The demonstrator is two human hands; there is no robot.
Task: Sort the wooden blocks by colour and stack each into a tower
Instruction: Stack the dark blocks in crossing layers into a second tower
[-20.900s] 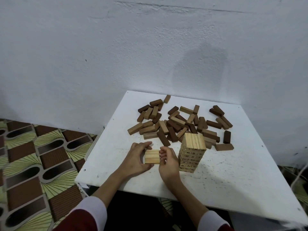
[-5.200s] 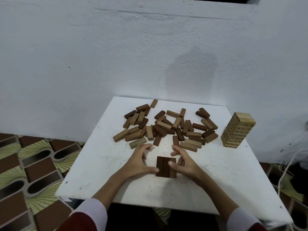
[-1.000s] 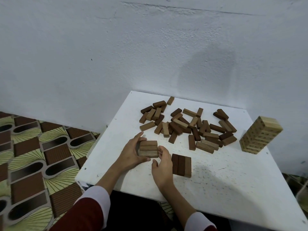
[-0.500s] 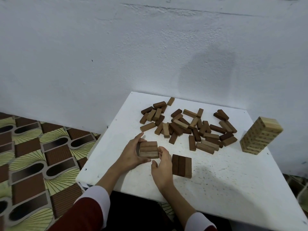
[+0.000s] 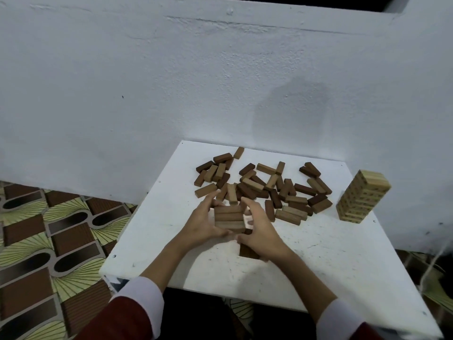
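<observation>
Three mid-brown blocks (image 5: 230,218) lie side by side as one set, held between my two hands above the table. My left hand (image 5: 202,220) grips the set's left end and my right hand (image 5: 259,229) grips its right end. Just under my right hand lies a row of dark brown blocks (image 5: 247,251), mostly hidden by it. A loose pile of mid-brown and dark brown blocks (image 5: 264,187) is spread over the far half of the white table (image 5: 318,261). A finished tower of light blocks (image 5: 361,195) stands at the table's right edge.
The table stands against a white wall (image 5: 171,94). A patterned floor (image 5: 49,241) lies to the left, below the table's edge. A cord (image 5: 431,266) hangs off the right side.
Both hands have lifted the set of three mid-brown blocks and carried it right, towards the row of dark blocks. My right hand now covers most of that row.
</observation>
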